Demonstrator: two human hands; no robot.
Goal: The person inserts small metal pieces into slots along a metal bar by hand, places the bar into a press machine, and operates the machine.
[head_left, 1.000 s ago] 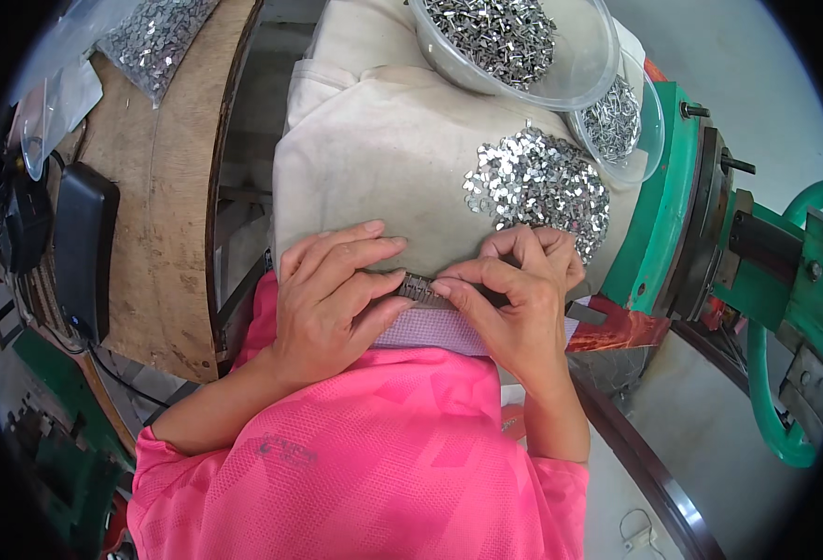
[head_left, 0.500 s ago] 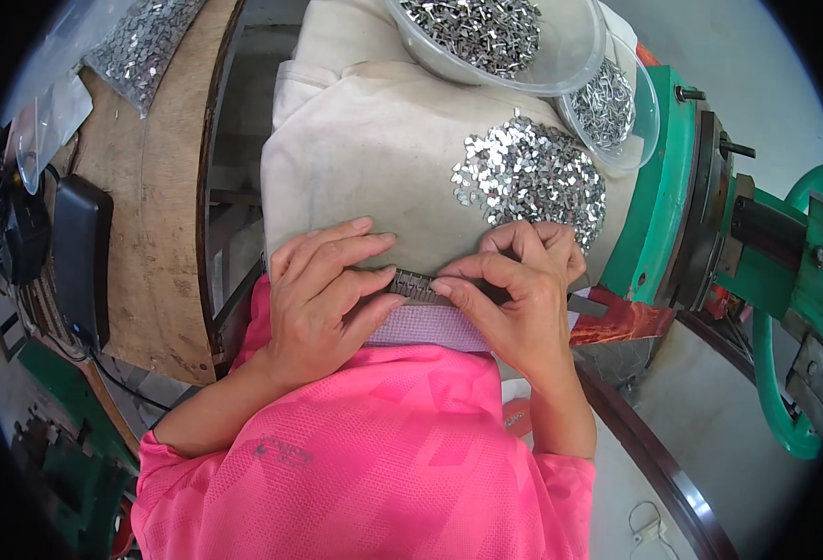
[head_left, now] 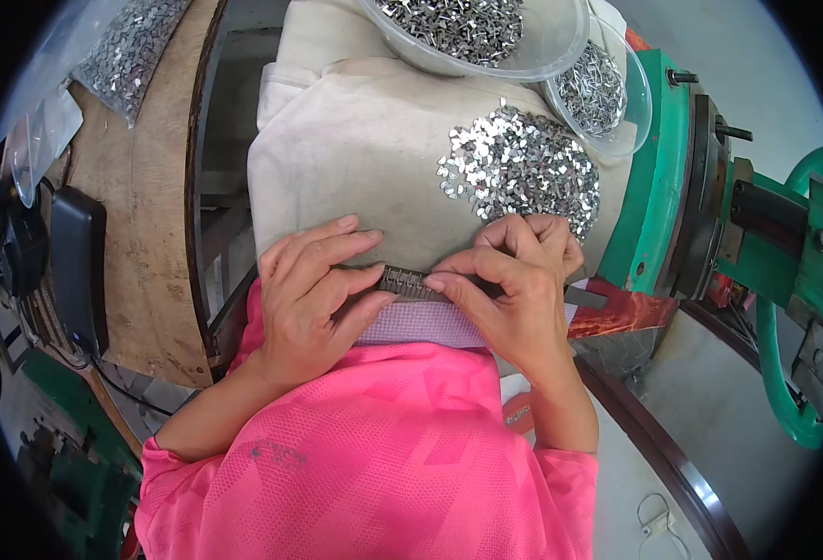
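A short dark metal strip [head_left: 406,282], marked across by several narrow segments, lies level between my two hands at the near edge of the beige cloth [head_left: 355,168]. My left hand [head_left: 304,299] pinches its left end between thumb and forefinger, the other fingers stretched over the cloth. At the right end, my right hand [head_left: 521,285] has thumb and forefinger closed on the strip, with its remaining fingers curled. Whether a small piece sits in that pinch is hidden. Just beyond the right hand spreads a pile of small shiny metal pieces [head_left: 523,168].
Two transparent plastic bowls of small metal parts stand at the back: a larger bowl [head_left: 561,51] and a smaller bowl [head_left: 637,117]. Green machinery [head_left: 659,177] borders the right. On the left, a wooden board [head_left: 145,233] carries a bag of metal pieces [head_left: 136,51] and a black adapter [head_left: 78,266].
The whole view has shifted slightly, so the scene sits a little further left and up. Both hands keep their pinch on the strip, nearly unmoved.
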